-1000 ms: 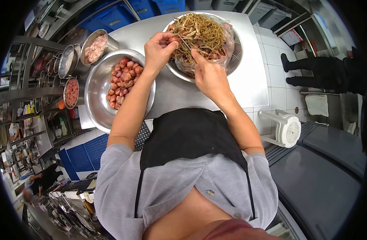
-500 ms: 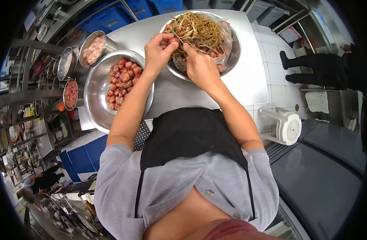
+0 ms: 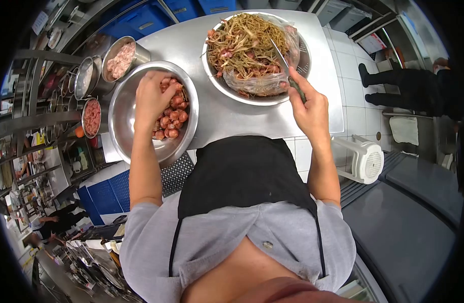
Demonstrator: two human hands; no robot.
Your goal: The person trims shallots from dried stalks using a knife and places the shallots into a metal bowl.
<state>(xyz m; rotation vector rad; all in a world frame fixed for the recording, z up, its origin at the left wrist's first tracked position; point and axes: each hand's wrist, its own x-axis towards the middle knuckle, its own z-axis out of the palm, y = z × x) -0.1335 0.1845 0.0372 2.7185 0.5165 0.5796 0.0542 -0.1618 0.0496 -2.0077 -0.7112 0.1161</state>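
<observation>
My left hand (image 3: 153,98) is over the steel bowl (image 3: 121,126), its fingers curled down at the shallots (image 3: 172,119); whether a shallot is between them is hidden. In my right hand (image 3: 309,103) is a small knife (image 3: 279,54) with a dark handle, its blade pointing up and left over the right part of the colander (image 3: 303,50). The colander holds a clear plastic bag (image 3: 259,83) and a heap of shallots with long dry stalks (image 3: 252,38).
Steel pots of pale meat (image 3: 121,60) and minced meat (image 3: 91,117) stand left of the bowl on the steel table (image 3: 227,120). A white stool (image 3: 368,162) is at the right. One person in dark trousers (image 3: 408,86) stands far right; another person (image 3: 60,222) is at lower left.
My left hand has moved from the colander's left edge down and left into the steel bowl. My right hand has moved right with the knife, away from my left hand.
</observation>
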